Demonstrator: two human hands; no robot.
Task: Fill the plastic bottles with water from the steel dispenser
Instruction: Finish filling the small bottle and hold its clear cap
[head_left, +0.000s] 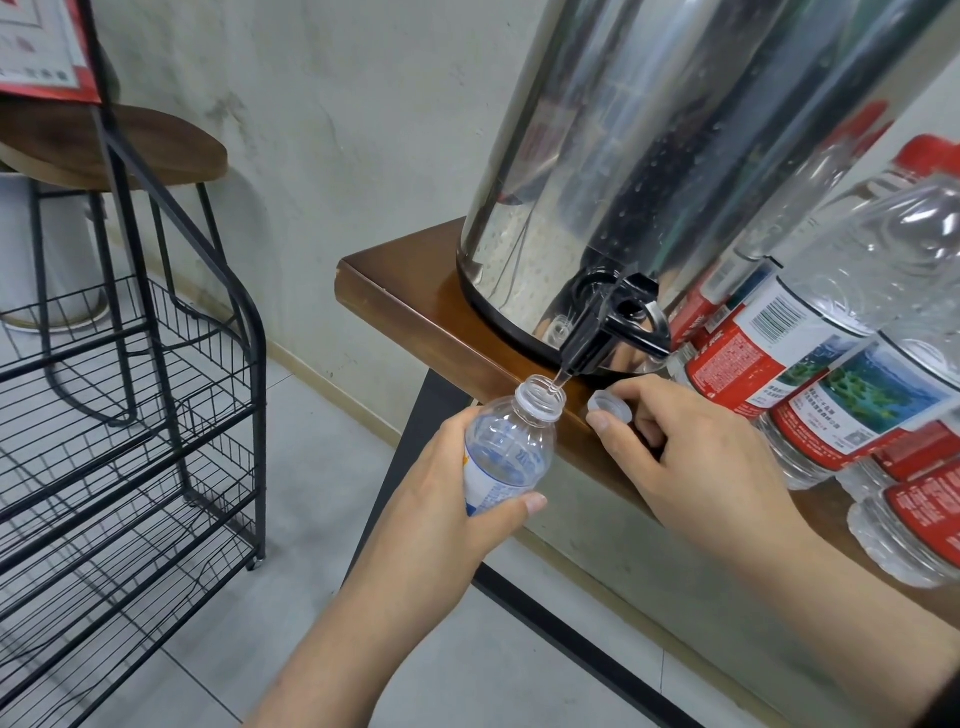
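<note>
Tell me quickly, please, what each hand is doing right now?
Left hand: grips the small plastic bottle under the black tap.
Right hand: pinches the clear cap at the table edge.

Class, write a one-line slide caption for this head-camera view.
Left hand holds an uncapped plastic bottle under the steel dispenser's black tap; right hand holds its cap.
</note>
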